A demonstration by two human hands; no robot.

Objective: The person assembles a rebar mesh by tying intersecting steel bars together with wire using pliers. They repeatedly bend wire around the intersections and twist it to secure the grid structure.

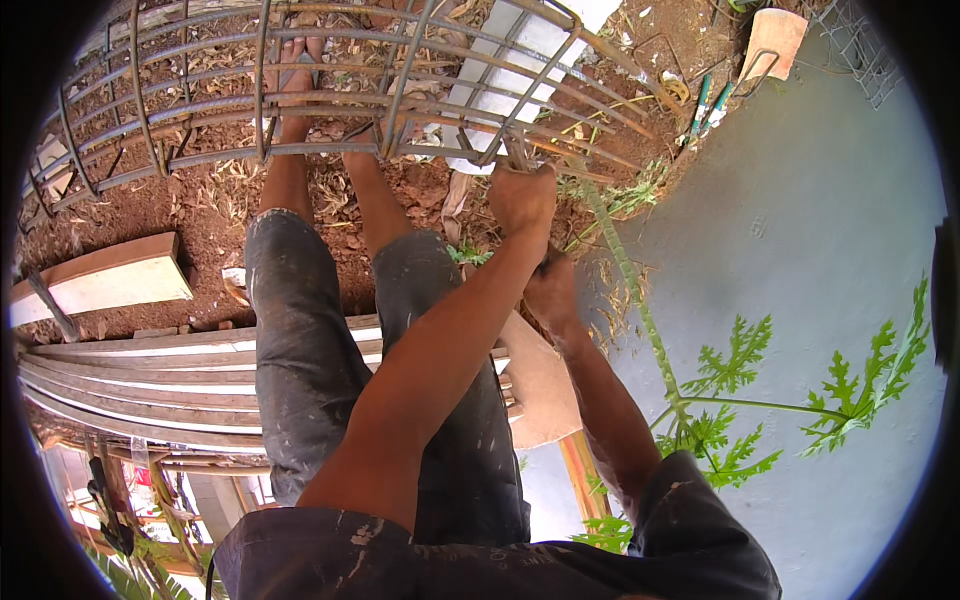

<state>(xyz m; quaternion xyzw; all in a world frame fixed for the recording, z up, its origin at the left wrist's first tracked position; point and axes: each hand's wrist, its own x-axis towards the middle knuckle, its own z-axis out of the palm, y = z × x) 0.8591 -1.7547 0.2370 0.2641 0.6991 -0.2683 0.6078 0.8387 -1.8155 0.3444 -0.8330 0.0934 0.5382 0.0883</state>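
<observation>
A long rebar cage [265, 100] of bars and stirrups spans the far side. My left hand [523, 203] is closed just below its near right part, around a narrow grey-brown tool [516, 150] that touches the bars. Most of that tool is hidden by the fingers, so its kind is unclear. Right behind and nearer to me, my right hand [552, 292] is closed too. A dark end shows at its top, between the two hands; whether it belongs to the same tool, I cannot tell.
Long-handled green cutters [705, 108] lie at far right beside a tan piece [775, 42] and wire mesh [868, 50]. A leafy plant [650, 310] rises along the grey wall [790, 240]. Stacked planks [150, 385] and a board [105, 285] are at left.
</observation>
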